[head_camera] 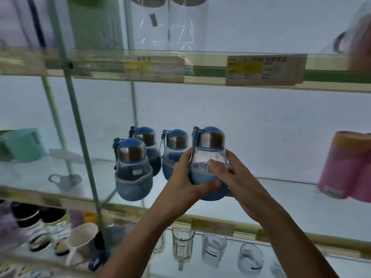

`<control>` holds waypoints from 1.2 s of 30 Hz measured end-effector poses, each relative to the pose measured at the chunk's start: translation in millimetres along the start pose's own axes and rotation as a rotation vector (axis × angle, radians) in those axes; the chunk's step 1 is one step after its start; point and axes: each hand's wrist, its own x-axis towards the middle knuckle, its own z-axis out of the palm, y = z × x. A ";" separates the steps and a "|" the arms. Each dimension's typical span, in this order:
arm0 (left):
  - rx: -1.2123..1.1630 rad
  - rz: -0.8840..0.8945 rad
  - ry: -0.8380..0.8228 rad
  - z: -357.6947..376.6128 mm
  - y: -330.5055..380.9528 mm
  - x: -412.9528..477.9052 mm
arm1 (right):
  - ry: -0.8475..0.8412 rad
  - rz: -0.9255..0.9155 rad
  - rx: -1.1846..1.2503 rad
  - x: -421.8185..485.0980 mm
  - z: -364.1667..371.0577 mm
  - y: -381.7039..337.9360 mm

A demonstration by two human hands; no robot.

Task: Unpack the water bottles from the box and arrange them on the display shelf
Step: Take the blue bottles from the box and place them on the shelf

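A small round water bottle [209, 149] with a blue lid, steel cap and blue sleeve is held upright over the middle glass shelf [281, 199]. My left hand [186, 177] wraps its left side and my right hand [236, 181] grips its right side and base. Whether its base touches the shelf is hidden by my fingers. Three matching bottles stand on the same shelf to the left: one in front [133, 169], one behind it [145, 143] and one just left of my hands [174, 149]. The box is out of view.
Pink cups [345, 167] stand at the shelf's right end, and a teal box [20, 145] and a grey mug [66, 181] lie beyond a green upright [80, 125]. Price labels [265, 70] line the upper shelf edge. Glasses [213, 247] and mugs [80, 241] fill the lower shelf.
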 end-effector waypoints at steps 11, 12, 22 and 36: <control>0.123 -0.032 0.157 -44.4 -21.9 -12.9 | -0.098 0.015 -0.016 30.5 46.8 23.2; 0.133 -0.034 0.166 -46.0 -24.0 -13.8 | -0.097 0.007 -0.031 31.7 49.4 25.6; 0.215 0.034 0.252 -42.2 -29.5 -20.6 | -0.018 -0.013 -0.126 28.9 63.9 30.4; 0.618 0.175 0.457 -37.6 -49.6 -40.4 | 0.018 -0.017 -0.365 26.8 73.1 36.8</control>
